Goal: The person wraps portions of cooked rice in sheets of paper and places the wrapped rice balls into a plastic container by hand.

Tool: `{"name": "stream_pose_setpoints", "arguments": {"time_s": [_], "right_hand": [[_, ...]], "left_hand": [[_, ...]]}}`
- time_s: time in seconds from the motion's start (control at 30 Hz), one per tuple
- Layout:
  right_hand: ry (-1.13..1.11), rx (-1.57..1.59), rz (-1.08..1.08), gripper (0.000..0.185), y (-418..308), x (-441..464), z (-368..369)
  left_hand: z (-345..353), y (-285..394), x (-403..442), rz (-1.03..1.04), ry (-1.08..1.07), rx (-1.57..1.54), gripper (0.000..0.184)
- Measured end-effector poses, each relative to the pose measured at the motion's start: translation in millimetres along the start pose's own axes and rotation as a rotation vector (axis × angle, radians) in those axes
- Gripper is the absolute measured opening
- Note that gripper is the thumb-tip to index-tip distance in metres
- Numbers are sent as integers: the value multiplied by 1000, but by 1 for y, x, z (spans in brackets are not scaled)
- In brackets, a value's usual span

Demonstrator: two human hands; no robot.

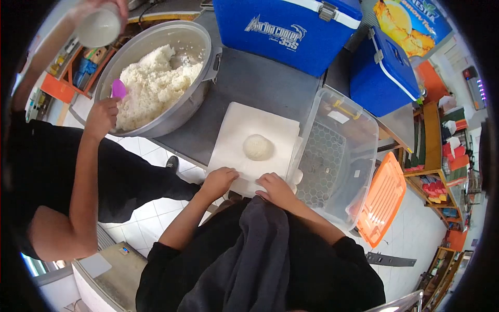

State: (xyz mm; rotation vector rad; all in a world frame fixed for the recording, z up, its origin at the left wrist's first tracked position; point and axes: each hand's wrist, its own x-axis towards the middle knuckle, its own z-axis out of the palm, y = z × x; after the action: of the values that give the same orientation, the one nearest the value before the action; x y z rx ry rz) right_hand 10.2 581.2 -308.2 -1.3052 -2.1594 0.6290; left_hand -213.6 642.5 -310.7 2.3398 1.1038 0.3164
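Observation:
A rounded mound of white rice (258, 147) sits on a stack of white paper sheets (236, 130) on the grey table. My left hand (220, 182) is at the near left edge of the paper, its fingers closed on that edge. At the near right edge, my right hand (276, 190) has its fingers bent and pressed together on the paper. Both hands are nearer to me than the rice mound and apart from it.
A large metal pot of rice (205, 83) stands at the left, where a co-worker's hand (102, 118) holds a purple spoon (119, 89) and the other holds a bowl (99, 27). Right are a clear bin (340, 112), an orange lid (382, 200) and blue coolers (286, 31).

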Motion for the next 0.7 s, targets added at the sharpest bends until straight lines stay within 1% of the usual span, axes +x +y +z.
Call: {"name": "stream_pose_setpoints", "arguments": {"time_s": [0.07, 0.13, 0.17, 0.23, 0.27, 0.3, 0.33, 0.37, 0.43, 0.47, 0.53, 0.57, 0.63, 0.67, 0.7], "right_hand": [[-37, -58, 29, 20, 6, -2, 11], [-125, -199, 153, 16, 8, 3, 11], [-123, -203, 157, 16, 9, 5, 11], [-52, -121, 253, 14, 12, 9, 12], [-49, -126, 256, 14, 15, 10, 13], [-11, 6, 335, 17, 18, 12, 13], [27, 139, 412, 22, 20, 13, 12], [28, 136, 412, 22, 23, 14, 11], [-22, 209, 565, 28, 23, 19, 6], [-22, 208, 566, 28, 23, 21, 3], [-89, 253, 670, 30, 23, 24, -3], [-87, 251, 672, 30, 25, 24, -5], [-152, 351, 734, 28, 31, 23, -6], [-149, 348, 734, 28, 38, 20, -3], [-112, 448, 678, 24, 41, 18, 0]], "left_hand": [[2, -2, 4, -4, 29, -20, 14], [6, -6, 7, -13, 57, -42, 13], [8, -10, 10, -27, 71, -76, 12], [5, -10, 15, -33, 83, -111, 12], [3, -9, 17, -90, 46, -121, 13], [0, -8, 19, -148, 8, -132, 15], [-2, -9, 22, -143, 10, -134, 15], [-5, -10, 23, -162, -33, -167, 15], [-8, -14, 25, -183, -79, -201, 16], [-9, -16, 25, -171, -78, -255, 16], [-13, -20, 27, -156, -78, -310, 17], [-16, -23, 29, -160, -100, -300, 16], [-14, -32, 28, -159, -120, -291, 16], [-9, -41, 26, -107, -85, -319, 15], [-11, -43, 25, -54, -50, -346, 14]]}}
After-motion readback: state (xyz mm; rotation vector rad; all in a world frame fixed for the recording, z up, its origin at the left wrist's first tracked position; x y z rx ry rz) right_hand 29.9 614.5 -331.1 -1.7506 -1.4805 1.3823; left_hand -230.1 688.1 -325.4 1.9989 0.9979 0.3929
